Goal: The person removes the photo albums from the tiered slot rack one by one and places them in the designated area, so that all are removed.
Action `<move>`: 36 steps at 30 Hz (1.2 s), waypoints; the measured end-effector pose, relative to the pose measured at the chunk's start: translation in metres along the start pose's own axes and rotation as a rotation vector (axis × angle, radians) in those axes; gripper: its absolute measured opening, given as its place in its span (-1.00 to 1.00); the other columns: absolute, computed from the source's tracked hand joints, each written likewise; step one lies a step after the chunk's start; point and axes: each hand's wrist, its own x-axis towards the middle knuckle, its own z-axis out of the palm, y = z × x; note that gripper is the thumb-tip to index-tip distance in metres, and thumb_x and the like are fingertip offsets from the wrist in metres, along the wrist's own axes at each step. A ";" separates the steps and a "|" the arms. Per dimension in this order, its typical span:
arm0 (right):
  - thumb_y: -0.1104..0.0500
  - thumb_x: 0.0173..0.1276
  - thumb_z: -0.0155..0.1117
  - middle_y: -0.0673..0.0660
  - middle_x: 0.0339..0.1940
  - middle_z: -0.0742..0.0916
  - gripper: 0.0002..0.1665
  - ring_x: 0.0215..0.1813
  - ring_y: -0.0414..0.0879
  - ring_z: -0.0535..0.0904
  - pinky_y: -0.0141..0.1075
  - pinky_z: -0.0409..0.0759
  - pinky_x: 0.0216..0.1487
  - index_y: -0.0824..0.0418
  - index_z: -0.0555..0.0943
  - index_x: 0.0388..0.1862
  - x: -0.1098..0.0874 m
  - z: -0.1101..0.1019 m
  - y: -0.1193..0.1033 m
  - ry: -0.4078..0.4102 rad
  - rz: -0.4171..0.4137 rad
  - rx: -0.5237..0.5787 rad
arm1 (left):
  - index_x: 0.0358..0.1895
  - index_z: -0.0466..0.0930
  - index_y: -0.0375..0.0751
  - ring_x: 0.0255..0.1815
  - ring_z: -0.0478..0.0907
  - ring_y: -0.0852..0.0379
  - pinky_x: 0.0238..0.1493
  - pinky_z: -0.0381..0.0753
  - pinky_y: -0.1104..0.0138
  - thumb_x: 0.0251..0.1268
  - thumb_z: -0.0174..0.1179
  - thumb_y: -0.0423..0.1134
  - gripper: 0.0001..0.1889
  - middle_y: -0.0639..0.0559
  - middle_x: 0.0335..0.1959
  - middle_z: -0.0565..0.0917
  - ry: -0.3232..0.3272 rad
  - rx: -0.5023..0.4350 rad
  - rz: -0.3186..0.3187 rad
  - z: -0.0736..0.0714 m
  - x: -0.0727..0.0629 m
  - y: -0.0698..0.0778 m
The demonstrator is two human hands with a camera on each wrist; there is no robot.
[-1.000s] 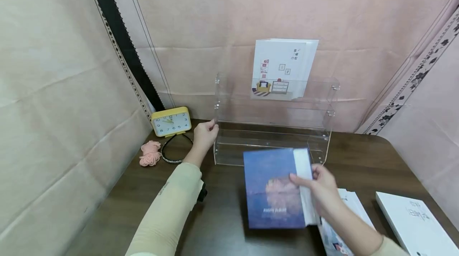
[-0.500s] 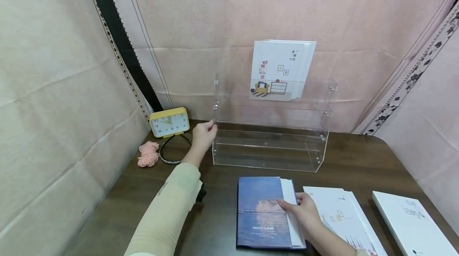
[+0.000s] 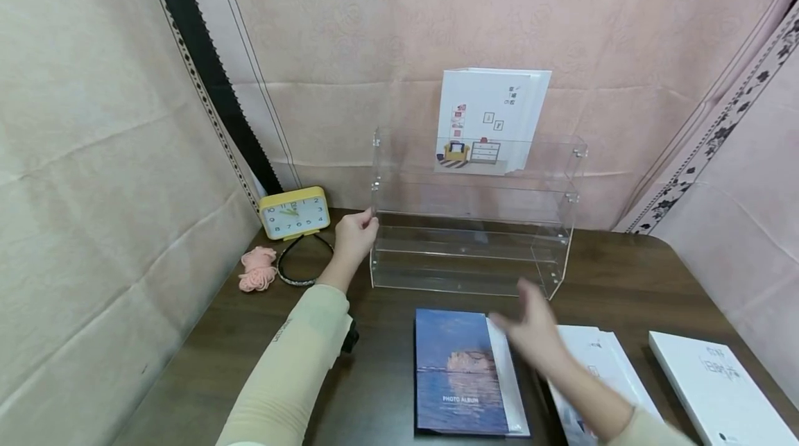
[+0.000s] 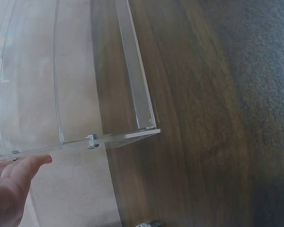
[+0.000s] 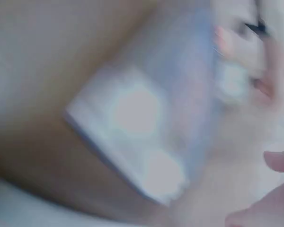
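Observation:
My left hand (image 3: pixel 356 236) pinches the left side panel of a clear acrylic display rack (image 3: pixel 462 286). In the left wrist view, the thumb and fingers of that hand (image 4: pixel 12 189) lie on either side of the panel's edge. A blue photo album (image 3: pixel 458 376) with a white strip along its right side lies flat on the table. Just right of and above the album, my right hand (image 3: pixel 537 328) is raised with thumb and fingers spread, holding nothing. The right wrist view is blurred, with the album (image 5: pixel 180 94) and part of the hand (image 5: pixel 270 198) showing.
A white illustrated book (image 3: pixel 493 120) leans upright on the rack's top tier. Another white booklet (image 3: pixel 614 370) and a thick white book (image 3: pixel 724 383) lie at right. A yellow clock (image 3: pixel 295 213), pink yarn (image 3: pixel 257 269) and a dark hoop (image 3: pixel 284 272) stand left.
My right hand has set the blue album down on the table in front of the rack, released it and lifted away. The left hand has stayed at the rack's side.

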 end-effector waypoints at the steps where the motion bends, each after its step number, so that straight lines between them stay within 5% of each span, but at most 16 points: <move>1: 0.19 0.16 0.39 0.49 0.30 0.28 -0.02 0.31 0.35 0.18 0.12 0.19 0.27 0.52 0.04 0.36 0.012 -0.015 -0.013 0.026 -0.035 0.052 | 0.04 0.61 -0.27 -0.12 0.60 -0.02 -0.12 0.58 0.15 0.24 0.14 -0.32 -0.69 -0.14 -0.03 0.62 -0.001 0.000 -0.003 -0.001 0.000 0.000; 8: -0.02 0.17 0.36 0.21 0.36 0.33 -0.03 0.35 0.01 0.24 -0.27 0.24 0.31 0.25 0.09 0.42 0.110 -0.115 -0.092 0.307 -0.196 0.273 | 0.07 0.59 -0.25 -0.09 0.59 0.01 -0.10 0.58 0.18 0.27 0.12 -0.30 -0.69 -0.13 -0.01 0.62 -0.032 0.007 -0.027 -0.003 0.000 -0.001; 15: -0.02 0.11 0.43 0.25 0.39 0.31 0.08 0.38 0.02 0.22 -0.30 0.25 0.30 0.28 0.05 0.45 0.181 -0.126 -0.113 0.338 -0.183 0.189 | 0.06 0.58 -0.28 -0.06 0.58 -0.01 -0.08 0.57 0.14 0.26 0.12 -0.31 -0.68 -0.15 -0.01 0.61 -0.026 0.017 -0.010 -0.004 -0.002 -0.001; 24: -0.12 0.08 0.42 0.25 0.27 0.46 0.06 0.24 0.05 0.39 -0.17 0.41 0.19 0.26 0.12 0.42 0.208 -0.112 -0.116 0.265 -0.110 0.041 | 0.05 0.59 -0.30 -0.05 0.57 -0.01 -0.07 0.56 0.14 0.25 0.13 -0.33 -0.69 -0.15 -0.02 0.61 -0.018 0.000 -0.009 -0.003 -0.004 0.001; 29: -0.11 0.09 0.43 0.21 0.00 0.54 -0.18 -0.03 -0.01 0.46 -0.20 0.47 -0.03 0.33 0.33 0.16 0.213 -0.111 -0.117 0.273 -0.107 -0.013 | 0.06 0.59 -0.28 -0.07 0.58 0.00 -0.09 0.57 0.15 0.26 0.12 -0.31 -0.68 -0.15 -0.03 0.62 -0.028 -0.003 -0.032 -0.004 -0.003 -0.001; 36: 0.09 0.08 0.46 0.06 -0.12 0.54 -0.41 -0.05 -0.07 0.49 -0.24 0.49 0.01 0.17 0.31 -0.04 0.221 -0.112 -0.135 0.292 -0.176 0.090 | 0.07 0.58 -0.27 -0.07 0.57 0.02 -0.11 0.58 0.18 0.27 0.12 -0.30 -0.68 -0.14 0.02 0.60 -0.034 -0.005 -0.040 -0.003 -0.001 0.000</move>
